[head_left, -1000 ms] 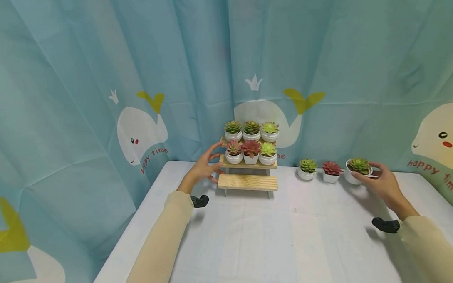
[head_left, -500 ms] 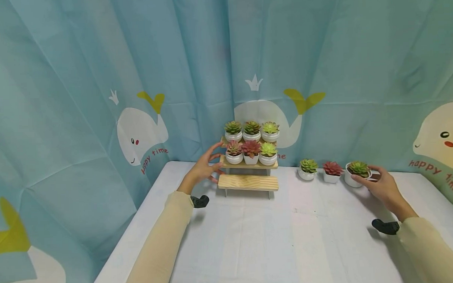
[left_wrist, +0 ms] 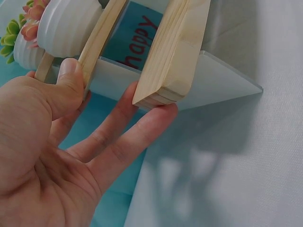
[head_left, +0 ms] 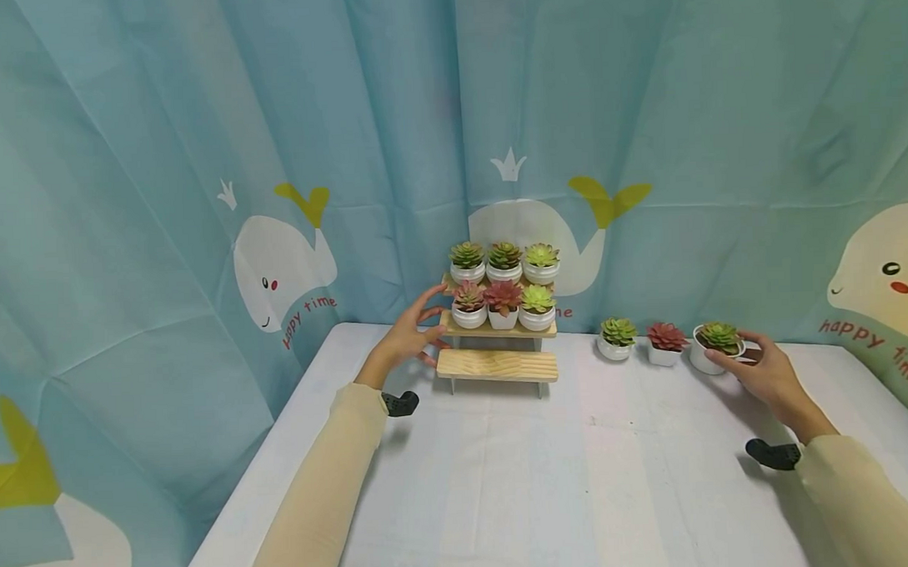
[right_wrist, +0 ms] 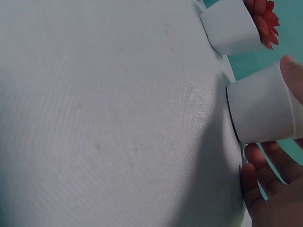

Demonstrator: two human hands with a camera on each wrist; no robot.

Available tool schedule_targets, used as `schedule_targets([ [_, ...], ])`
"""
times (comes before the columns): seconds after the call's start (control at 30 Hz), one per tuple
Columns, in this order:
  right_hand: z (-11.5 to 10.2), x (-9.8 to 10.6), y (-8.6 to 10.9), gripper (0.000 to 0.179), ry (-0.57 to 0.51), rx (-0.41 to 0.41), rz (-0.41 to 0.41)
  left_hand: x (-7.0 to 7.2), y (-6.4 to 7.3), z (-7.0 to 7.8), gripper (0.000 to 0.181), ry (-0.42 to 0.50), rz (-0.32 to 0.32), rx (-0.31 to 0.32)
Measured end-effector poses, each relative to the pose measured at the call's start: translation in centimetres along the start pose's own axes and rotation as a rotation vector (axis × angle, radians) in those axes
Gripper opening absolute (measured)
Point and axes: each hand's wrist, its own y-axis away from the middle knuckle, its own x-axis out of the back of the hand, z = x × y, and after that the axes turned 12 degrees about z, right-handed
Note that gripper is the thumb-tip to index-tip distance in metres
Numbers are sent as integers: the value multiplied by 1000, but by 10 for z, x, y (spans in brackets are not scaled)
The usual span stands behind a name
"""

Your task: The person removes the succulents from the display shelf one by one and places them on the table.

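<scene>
Green succulent [head_left: 719, 336] in upright white pot [head_left: 704, 362]

You face a step stand [head_left: 497, 364] of smooth, grained wood on plastic-looking supports [left_wrist: 215, 85]; smooth white pots [right_wrist: 260, 106]; matt, finely woven cloth [head_left: 536, 481] beneath; a creased fabric curtain [head_left: 418, 109].

In the head view, a blue curtain [head_left: 388, 111] hangs at 12 o'clock. It has a pale whale [head_left: 262, 269] printed at 9 o'clock and a second whale [head_left: 877, 256] at 3 o'clock, both with red words [head_left: 321, 303] "happy time" near. One white crown [head_left: 508, 168] is at 1 o'clock. The white cloth [head_left: 536, 481] lies at 6 o'clock.
</scene>
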Motion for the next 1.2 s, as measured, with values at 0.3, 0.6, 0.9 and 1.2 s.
schedule_targets([
  [0.3, 1, 0, -1, 111, -5, 2, -16, 0, 0, -1, 77, -7, 3, -2],
  [0.6, -2, 2, 0, 112, 1, 1, -31, 0, 1, -1, 77, -4, 3, -3],
  [0.9, -4, 3, 2, 113, 11, -4, -37, -1, 1, 0, 77, -13, 9, 2],
  [1.2, -5, 7, 0, 113, 77, 43, -70, -1, 1, 0, 77, -18, 2, -7],
])
